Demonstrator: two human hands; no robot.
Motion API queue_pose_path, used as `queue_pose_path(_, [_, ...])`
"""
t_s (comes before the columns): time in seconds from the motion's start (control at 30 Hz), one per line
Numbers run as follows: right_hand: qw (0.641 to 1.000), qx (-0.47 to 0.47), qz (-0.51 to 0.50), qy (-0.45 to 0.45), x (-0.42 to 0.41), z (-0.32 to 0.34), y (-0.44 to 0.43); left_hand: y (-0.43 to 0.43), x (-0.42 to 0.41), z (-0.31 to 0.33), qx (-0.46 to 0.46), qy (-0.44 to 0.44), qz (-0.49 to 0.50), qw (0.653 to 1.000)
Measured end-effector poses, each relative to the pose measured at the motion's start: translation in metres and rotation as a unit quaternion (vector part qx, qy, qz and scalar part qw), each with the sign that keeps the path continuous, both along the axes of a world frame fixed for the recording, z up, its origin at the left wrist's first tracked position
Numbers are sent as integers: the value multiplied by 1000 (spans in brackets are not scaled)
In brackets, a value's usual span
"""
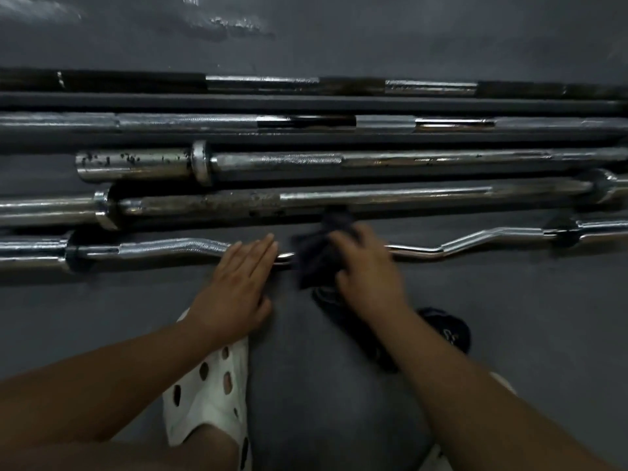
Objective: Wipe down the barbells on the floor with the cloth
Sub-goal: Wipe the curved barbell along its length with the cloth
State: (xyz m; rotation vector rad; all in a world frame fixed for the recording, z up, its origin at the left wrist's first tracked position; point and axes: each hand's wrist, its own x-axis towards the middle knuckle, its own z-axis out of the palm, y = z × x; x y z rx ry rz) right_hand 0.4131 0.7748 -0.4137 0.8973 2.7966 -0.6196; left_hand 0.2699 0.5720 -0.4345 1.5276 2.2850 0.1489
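Several chrome barbells lie side by side on the dark floor. Nearest me is a curved curl bar [163, 248] running left to right. My left hand [238, 283] rests flat on it near the middle, fingers straight. Just to the right, my right hand [365, 266] grips a dark cloth [314, 258] bunched over the same bar; the hand and cloth are blurred. Behind the curl bar lies a straight bar with a rusty stretch [210, 202], then a shorter bar with a spotted sleeve [136, 163], and two more bars [190, 122] near the wall.
A grey wall [339, 35] rises right behind the farthest bar. My foot in a white perforated clog [210, 396] stands below my left hand, and a dark object [448, 329] lies on the floor by my right forearm. Bare floor stretches to the right.
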Motion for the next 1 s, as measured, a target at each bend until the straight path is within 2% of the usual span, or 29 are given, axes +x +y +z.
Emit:
queue_pose_path(0.07, [974,15,-225,15,20,-6,17,-2,-1,-2,4,-5,5,1000])
queue_pose_path(0.1, [949,-5,-314,5,23,-5,11,-2,0,-3,6,-6,6,1000])
queue_pose_path(0.13, [933,-32,-359,-13,16,-1,-2,-1,1,-3,4,-7,6,1000])
queue_pose_path(0.17, [937,-60,-343,-31,3,4,-17,-2,2,-2,-1,-9,8,1000])
queue_pose_path(0.2, [958,-85,-272,-35,-10,9,-30,-1,2,-1,-6,-12,8,1000])
queue_pose_path(0.23, [982,-103,-152,-35,-20,12,-40,-1,2,1,-8,-13,6,1000])
queue_pose_path(0.3, [992,-107,39,-46,-28,19,-41,-1,0,2,-3,-8,1,1000])
queue_pose_path(0.33, [993,-90,56,-50,-26,17,-28,-1,-1,2,3,-7,1,1000])
queue_pose_path(0.4, [993,-69,-75,-57,-10,3,-5,-1,0,0,8,-9,3,1000])
queue_pose_path(0.47, [970,-68,-231,-43,-4,-1,-15,-1,1,-1,10,-8,7,1000])
queue_pose_path(0.5, [958,-69,-274,-41,-12,0,-32,-1,2,-1,4,-10,7,1000])
queue_pose_path(0.53, [955,-80,-282,-37,-26,5,-50,-1,2,0,-1,-13,7,1000])
queue_pose_path(0.57, [963,-107,-246,-32,-40,9,-64,0,2,0,-2,-18,7,1000])
queue_pose_path(0.63, [980,-176,-87,-18,-53,11,-72,0,1,2,10,-26,8,1000])
queue_pose_path(0.7, [987,-156,3,-28,-46,11,-41,-1,-1,3,19,-27,12,999])
queue_pose_path(0.73, [992,-118,-11,-36,-32,7,-20,-1,-2,2,21,-26,13,999])
queue_pose_path(0.8, [990,-39,-134,-27,8,0,18,-2,-1,0,25,-28,11,999])
queue_pose_path(0.87, [958,44,-284,-22,45,2,38,-2,-1,-2,18,-27,11,999])
queue_pose_path(0.93, [922,59,-382,-36,49,4,35,-1,0,-1,6,-22,6,1000])
queue_pose_path(1.0, [922,33,-386,-23,21,5,15,0,1,1,-8,-13,2,1000])
